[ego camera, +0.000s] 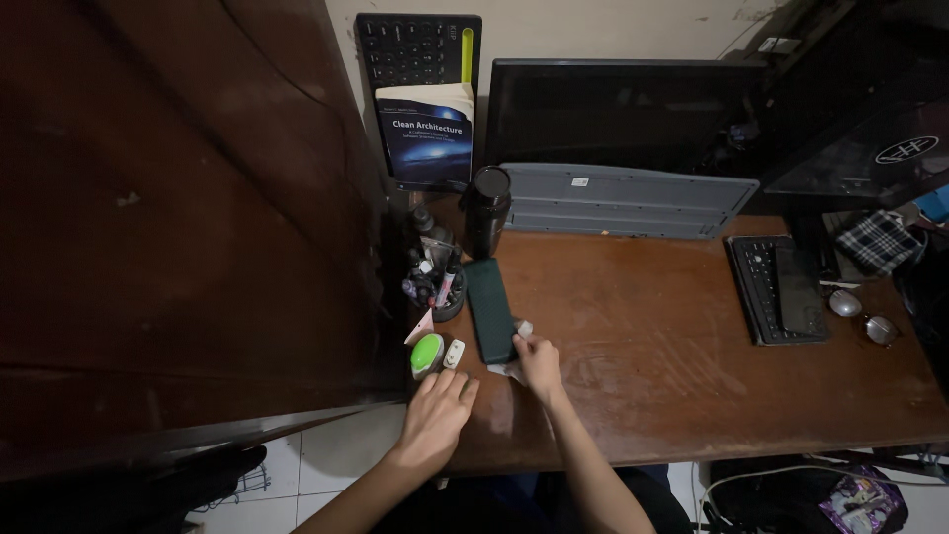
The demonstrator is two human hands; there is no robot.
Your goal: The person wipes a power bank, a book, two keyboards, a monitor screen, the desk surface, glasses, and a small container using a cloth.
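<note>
Dim wooden surface (pixel 692 366) w/ monitor (pixel 623 109) at back. Left hand (pixel 435 415) lies flat & open at the front edge, just below green round gadget (pixel 427 354); right hand (pixel 537 361) pinches a small white scrap beside dark flat case (pixel 491 309). Scrap not yet lifted, case lies untouched otherwise.

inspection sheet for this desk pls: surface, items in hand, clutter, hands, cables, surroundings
Surface: brown wooden desk, scuffed and worn.
Job's things: dark green case lying flat; green-topped object and small white item beside it.
Clutter: pen cup, black flask, book, grey keyboard on edge, small black keyboard, glasses.
Hands: left hand flat at the desk edge; right hand touching the case's near end.
Cables: white cable below the desk.
Surroundings: dark monitor, wooden panel on the left, tiled floor.
</note>
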